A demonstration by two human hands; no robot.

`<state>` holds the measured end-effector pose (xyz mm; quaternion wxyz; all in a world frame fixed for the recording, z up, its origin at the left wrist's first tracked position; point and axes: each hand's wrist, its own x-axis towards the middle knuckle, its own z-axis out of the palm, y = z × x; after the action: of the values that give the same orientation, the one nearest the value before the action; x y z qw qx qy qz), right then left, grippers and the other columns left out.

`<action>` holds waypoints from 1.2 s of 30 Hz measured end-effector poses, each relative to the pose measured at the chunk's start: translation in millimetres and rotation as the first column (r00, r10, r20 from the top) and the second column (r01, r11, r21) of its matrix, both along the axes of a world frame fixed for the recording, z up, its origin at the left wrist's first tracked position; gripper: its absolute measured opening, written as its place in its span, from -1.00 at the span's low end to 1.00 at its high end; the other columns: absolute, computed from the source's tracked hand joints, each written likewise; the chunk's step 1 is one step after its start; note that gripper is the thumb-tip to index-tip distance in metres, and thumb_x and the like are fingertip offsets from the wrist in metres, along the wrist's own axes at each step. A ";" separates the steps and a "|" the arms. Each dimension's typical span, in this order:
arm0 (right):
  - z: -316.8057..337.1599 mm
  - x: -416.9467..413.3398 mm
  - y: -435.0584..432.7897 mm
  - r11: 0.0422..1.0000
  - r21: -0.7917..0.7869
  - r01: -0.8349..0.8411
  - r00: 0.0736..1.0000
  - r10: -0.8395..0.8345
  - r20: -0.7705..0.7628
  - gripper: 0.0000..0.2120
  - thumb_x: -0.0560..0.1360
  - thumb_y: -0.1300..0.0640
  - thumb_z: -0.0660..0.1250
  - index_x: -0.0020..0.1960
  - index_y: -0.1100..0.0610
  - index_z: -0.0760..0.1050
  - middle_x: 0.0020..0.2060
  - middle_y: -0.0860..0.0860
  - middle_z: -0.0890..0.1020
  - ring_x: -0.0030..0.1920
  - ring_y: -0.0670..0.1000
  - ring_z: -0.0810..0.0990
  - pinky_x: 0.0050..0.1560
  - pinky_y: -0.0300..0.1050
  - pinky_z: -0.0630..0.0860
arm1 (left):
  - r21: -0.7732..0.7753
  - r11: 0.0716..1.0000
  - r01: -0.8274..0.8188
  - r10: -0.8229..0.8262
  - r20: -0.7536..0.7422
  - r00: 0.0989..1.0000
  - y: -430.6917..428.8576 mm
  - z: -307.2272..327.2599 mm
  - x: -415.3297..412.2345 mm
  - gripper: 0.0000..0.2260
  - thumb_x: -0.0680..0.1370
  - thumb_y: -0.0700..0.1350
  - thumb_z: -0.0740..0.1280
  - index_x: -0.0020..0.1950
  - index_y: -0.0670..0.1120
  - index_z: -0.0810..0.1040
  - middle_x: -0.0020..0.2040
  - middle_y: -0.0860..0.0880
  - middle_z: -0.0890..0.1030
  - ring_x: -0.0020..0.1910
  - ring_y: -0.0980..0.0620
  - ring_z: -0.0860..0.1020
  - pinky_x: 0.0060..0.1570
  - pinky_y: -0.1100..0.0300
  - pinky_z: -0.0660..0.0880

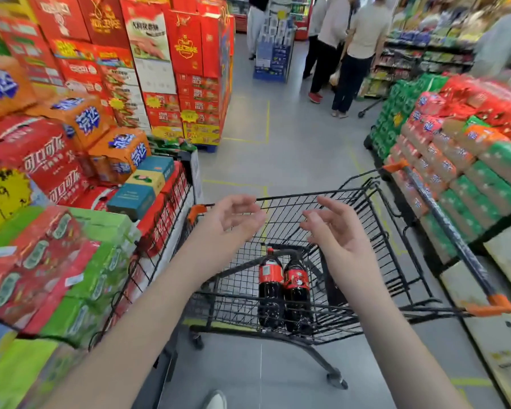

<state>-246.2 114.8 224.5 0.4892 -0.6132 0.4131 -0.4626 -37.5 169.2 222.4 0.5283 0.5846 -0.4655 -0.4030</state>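
A black wire shopping cart (375, 231) stands on the grey floor in front of me, turned sideways, its orange-tipped handle bar (449, 231) on the right. Two dark cola bottles (283, 293) with red labels stand bundled together inside it. My left hand (233, 214) hovers above the cart's left rim, fingers loosely curled, holding nothing. My right hand (334, 228) hovers over the basket, palm facing left, fingers relaxed and empty. Both hands are above the bottles and apart from them.
Stacked red and orange drink cartons (56, 149) and green-red packs (48, 267) crowd the left. Shrink-wrapped drink packs (460, 160) line the right. Several people (351, 51) stand at the shelves down the aisle. A blue display stand (273, 51) is at the far middle.
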 end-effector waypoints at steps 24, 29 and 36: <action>-86.8 51.9 -218.1 0.925 0.377 0.054 0.995 -0.019 -0.096 -0.65 0.57 -0.10 0.43 0.33 -0.07 0.54 0.10 -0.01 0.75 0.16 -0.05 0.73 0.28 0.03 0.61 | 0.360 0.933 0.025 -0.011 -0.041 0.999 -200.1 -108.2 51.8 -0.28 0.36 0.45 0.49 0.41 0.14 0.49 0.24 0.25 0.62 0.26 0.22 0.61 0.37 -0.05 0.56; -140.7 57.4 -274.1 0.872 0.488 0.042 0.986 0.044 -0.162 -0.56 0.52 -0.22 0.49 0.32 -0.07 0.54 0.04 -0.08 0.76 0.15 -0.07 0.73 0.32 0.12 0.60 | 0.501 0.864 -0.042 0.063 -0.024 0.998 -232.7 -144.4 42.9 -0.47 0.53 0.29 0.44 0.43 0.15 0.44 0.29 0.27 0.56 0.27 0.16 0.60 0.21 0.09 0.57; -238.1 80.2 -322.9 0.789 0.609 0.075 0.927 0.170 -0.334 -0.25 0.28 -0.47 0.48 0.32 -0.09 0.49 0.17 -0.07 0.68 0.22 -0.03 0.67 0.37 0.21 0.54 | 0.671 0.738 -0.068 0.097 -0.006 0.995 -251.5 -208.4 47.2 -0.33 0.49 0.34 0.45 0.49 0.07 0.39 0.34 0.17 0.55 0.32 0.08 0.56 0.44 -0.06 0.47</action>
<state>-165.9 -208.2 -13.6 0.5854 -0.5081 0.6094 -0.1666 9.7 -82.3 14.0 0.3098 0.7469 -0.2525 -0.5314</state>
